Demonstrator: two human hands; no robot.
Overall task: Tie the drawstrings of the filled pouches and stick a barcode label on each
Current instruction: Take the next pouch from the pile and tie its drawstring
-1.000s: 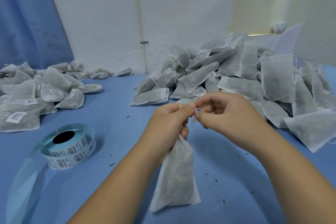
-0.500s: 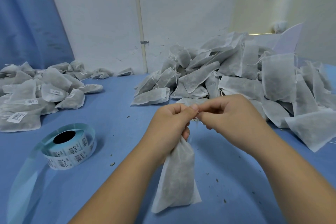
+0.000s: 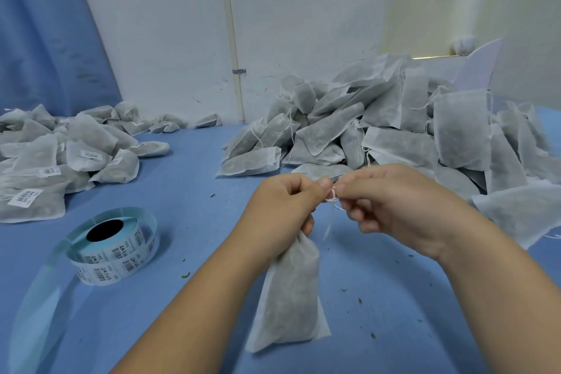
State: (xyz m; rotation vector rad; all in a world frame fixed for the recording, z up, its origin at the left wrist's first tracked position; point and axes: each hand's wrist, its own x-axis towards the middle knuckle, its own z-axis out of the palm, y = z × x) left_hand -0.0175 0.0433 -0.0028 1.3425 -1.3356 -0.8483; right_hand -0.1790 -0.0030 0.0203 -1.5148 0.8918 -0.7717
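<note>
Hanging from the left hand (image 3: 282, 206), a filled white pouch (image 3: 291, 291) points neck-up over the blue table (image 3: 197, 161); whether its bottom touches the surface is unclear. The left fingers curl round the gathered neck and pinch the thin drawstring (image 3: 332, 196). The right hand (image 3: 394, 203) pinches the same string just beside them, a small loop showing between. A roll of barcode labels (image 3: 118, 249) lies to the left. A heap of unlabelled pouches (image 3: 379, 127) rises behind the hands, and labelled pouches (image 3: 54, 161) lie far left.
</note>
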